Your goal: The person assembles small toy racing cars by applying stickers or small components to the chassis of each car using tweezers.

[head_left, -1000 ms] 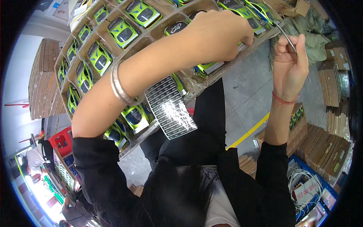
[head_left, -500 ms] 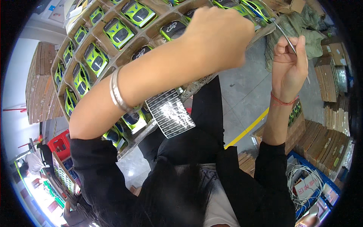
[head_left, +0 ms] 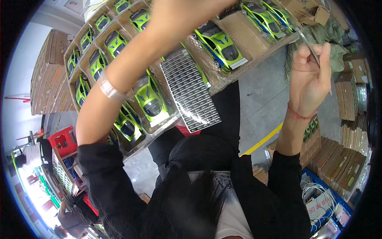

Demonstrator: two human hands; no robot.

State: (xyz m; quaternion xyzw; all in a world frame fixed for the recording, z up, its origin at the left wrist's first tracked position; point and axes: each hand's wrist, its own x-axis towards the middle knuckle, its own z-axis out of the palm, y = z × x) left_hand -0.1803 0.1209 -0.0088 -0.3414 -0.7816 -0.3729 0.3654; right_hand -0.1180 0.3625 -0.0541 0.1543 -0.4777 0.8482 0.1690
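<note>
My right hand [head_left: 309, 77] is closed around slim metal tweezers [head_left: 309, 46], their tip pointing up and left beside the tray's right corner. My left arm stretches across the tray, and my left hand [head_left: 175, 16] is blurred at the top edge, its fingers smeared or cut off, so what they hold cannot be made out. Below lies the compartment tray [head_left: 246, 40] with several green toy cars, among them one car [head_left: 221, 46] with a dark hood. A sheet of small black-and-silver stickers [head_left: 191, 91] rests over the tray's near edge and overhangs my lap.
Stacked flat cardboard [head_left: 51, 75] stands at the left and more cardboard [head_left: 336, 159] at the right. An open carton [head_left: 308, 12] and green sacking [head_left: 338, 55] lie at the far right. A red crate [head_left: 63, 141] and a person [head_left: 75, 219] are at lower left.
My left hand has moved up and left from the tray's right side, uncovering more cars. The view has shifted slightly. My right hand still holds the tweezers, a little farther right.
</note>
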